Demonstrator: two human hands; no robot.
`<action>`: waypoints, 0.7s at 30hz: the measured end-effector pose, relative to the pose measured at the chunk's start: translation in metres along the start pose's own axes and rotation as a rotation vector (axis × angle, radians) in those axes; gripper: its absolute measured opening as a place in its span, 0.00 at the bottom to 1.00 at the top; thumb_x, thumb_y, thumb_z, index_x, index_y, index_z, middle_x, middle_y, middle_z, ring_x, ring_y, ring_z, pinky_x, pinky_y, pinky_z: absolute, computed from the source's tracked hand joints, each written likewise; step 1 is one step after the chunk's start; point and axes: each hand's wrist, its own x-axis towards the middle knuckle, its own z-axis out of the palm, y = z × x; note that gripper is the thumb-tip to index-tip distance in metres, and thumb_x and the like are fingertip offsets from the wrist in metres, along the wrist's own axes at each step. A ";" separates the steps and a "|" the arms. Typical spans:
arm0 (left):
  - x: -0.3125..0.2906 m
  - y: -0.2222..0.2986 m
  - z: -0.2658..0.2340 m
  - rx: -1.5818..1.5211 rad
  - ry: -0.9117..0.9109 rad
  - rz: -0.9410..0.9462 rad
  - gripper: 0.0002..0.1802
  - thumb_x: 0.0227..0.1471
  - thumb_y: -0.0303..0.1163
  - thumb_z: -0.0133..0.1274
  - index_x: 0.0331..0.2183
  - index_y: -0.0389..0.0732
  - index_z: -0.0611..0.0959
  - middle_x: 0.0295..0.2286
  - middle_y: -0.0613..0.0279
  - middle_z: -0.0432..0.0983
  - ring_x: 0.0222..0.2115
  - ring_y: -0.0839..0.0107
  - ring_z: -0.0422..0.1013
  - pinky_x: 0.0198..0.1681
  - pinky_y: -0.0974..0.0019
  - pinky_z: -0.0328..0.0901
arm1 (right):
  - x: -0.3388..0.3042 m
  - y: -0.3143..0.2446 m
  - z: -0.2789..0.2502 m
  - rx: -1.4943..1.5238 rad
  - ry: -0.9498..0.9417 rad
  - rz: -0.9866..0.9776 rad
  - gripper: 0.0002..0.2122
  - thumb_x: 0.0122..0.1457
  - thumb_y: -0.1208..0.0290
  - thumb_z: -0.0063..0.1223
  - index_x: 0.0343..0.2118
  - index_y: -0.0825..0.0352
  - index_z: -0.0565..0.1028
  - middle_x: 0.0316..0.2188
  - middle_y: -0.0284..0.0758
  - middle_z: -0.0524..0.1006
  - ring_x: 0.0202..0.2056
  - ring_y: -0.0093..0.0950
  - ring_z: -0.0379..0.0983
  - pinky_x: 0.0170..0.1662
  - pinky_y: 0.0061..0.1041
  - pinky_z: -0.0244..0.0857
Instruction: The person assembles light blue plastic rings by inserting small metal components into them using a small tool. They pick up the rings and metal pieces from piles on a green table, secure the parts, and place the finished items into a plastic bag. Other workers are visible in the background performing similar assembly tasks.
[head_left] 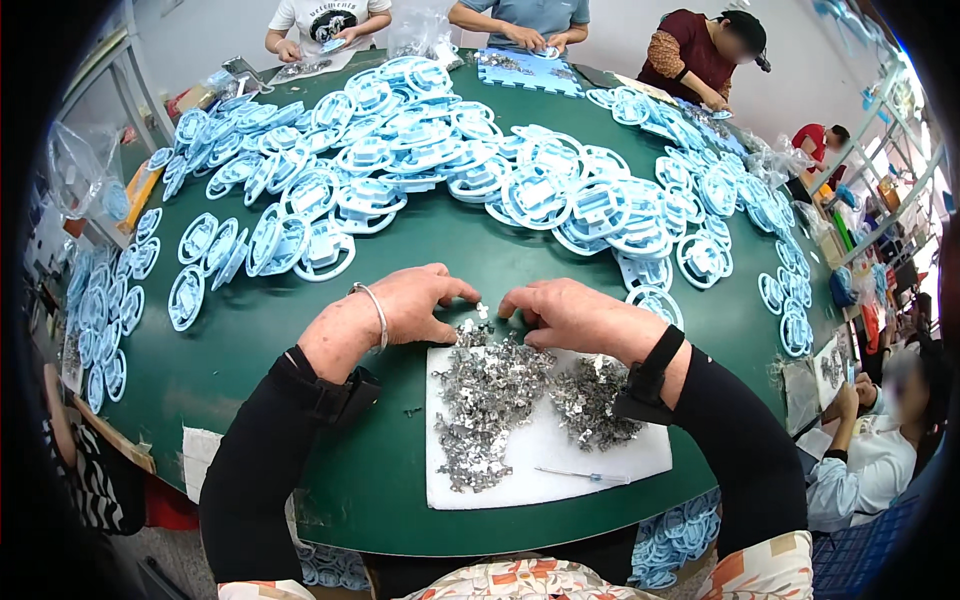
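Pale blue plastic rings (pixel 300 240) are heaped across the green surface (pixel 260 330). The left hand (pixel 415 305) and right hand (pixel 570 315) are curled, fingertips pinching small metal clips (pixel 478 312) above the clip pile (pixel 500 395) on a white pad (pixel 560 455).

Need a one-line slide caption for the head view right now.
Left hand and right hand pinch small metal clips above a white foam mat on a round green table.

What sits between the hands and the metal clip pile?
Nothing visible. Left hand and right hand rest at the top edge of the metal clips on the white pad; fingertips meet over one small piece.
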 end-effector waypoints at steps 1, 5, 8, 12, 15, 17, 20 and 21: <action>0.003 0.000 0.000 -0.001 -0.019 0.017 0.25 0.44 0.36 0.66 0.48 0.48 0.83 0.36 0.58 0.74 0.39 0.61 0.73 0.45 0.61 0.68 | 0.003 -0.001 0.003 0.020 0.000 -0.005 0.19 0.51 0.76 0.60 0.48 0.63 0.74 0.30 0.38 0.76 0.33 0.37 0.75 0.38 0.35 0.69; 0.009 0.000 0.005 -0.008 -0.016 0.007 0.16 0.45 0.37 0.66 0.38 0.44 0.86 0.30 0.58 0.77 0.32 0.63 0.75 0.38 0.62 0.70 | 0.019 -0.003 0.012 0.083 0.143 -0.048 0.19 0.50 0.75 0.62 0.47 0.64 0.74 0.29 0.38 0.77 0.33 0.37 0.76 0.37 0.35 0.69; 0.004 0.005 0.008 -0.040 0.047 -0.014 0.12 0.45 0.37 0.66 0.33 0.42 0.87 0.26 0.58 0.80 0.28 0.63 0.76 0.35 0.62 0.71 | 0.031 -0.008 0.014 0.030 0.052 -0.050 0.16 0.49 0.74 0.64 0.43 0.66 0.77 0.27 0.38 0.78 0.31 0.37 0.76 0.36 0.34 0.70; 0.001 0.007 0.013 -0.022 0.124 -0.070 0.13 0.44 0.35 0.66 0.33 0.39 0.87 0.26 0.56 0.82 0.27 0.63 0.78 0.33 0.64 0.71 | 0.036 -0.019 0.010 0.081 0.019 0.011 0.10 0.49 0.75 0.63 0.36 0.67 0.79 0.25 0.37 0.79 0.29 0.34 0.77 0.34 0.31 0.70; 0.000 0.009 0.012 -0.055 0.138 -0.063 0.13 0.44 0.34 0.66 0.33 0.37 0.87 0.27 0.56 0.83 0.26 0.67 0.78 0.33 0.66 0.71 | 0.035 -0.024 0.008 0.127 0.016 0.052 0.08 0.48 0.76 0.62 0.33 0.67 0.79 0.25 0.37 0.80 0.28 0.30 0.78 0.33 0.29 0.70; -0.004 0.014 0.008 -0.142 0.120 -0.086 0.13 0.44 0.34 0.66 0.33 0.37 0.87 0.27 0.57 0.83 0.27 0.70 0.78 0.34 0.66 0.72 | 0.030 -0.030 0.001 0.144 0.019 0.057 0.08 0.48 0.76 0.61 0.33 0.68 0.79 0.25 0.38 0.80 0.28 0.28 0.78 0.33 0.27 0.71; -0.023 0.031 -0.005 -0.298 0.076 -0.134 0.13 0.46 0.33 0.66 0.35 0.36 0.87 0.28 0.58 0.84 0.28 0.74 0.78 0.35 0.68 0.72 | 0.013 -0.047 -0.011 0.194 0.036 0.024 0.08 0.49 0.76 0.62 0.33 0.68 0.80 0.25 0.37 0.80 0.28 0.28 0.78 0.33 0.27 0.71; -0.031 0.038 -0.007 -0.326 0.056 -0.131 0.14 0.47 0.33 0.66 0.36 0.36 0.87 0.28 0.59 0.84 0.29 0.76 0.78 0.35 0.68 0.72 | 0.007 -0.053 -0.014 0.201 0.020 0.009 0.08 0.49 0.75 0.62 0.34 0.68 0.80 0.25 0.37 0.80 0.28 0.28 0.78 0.33 0.26 0.71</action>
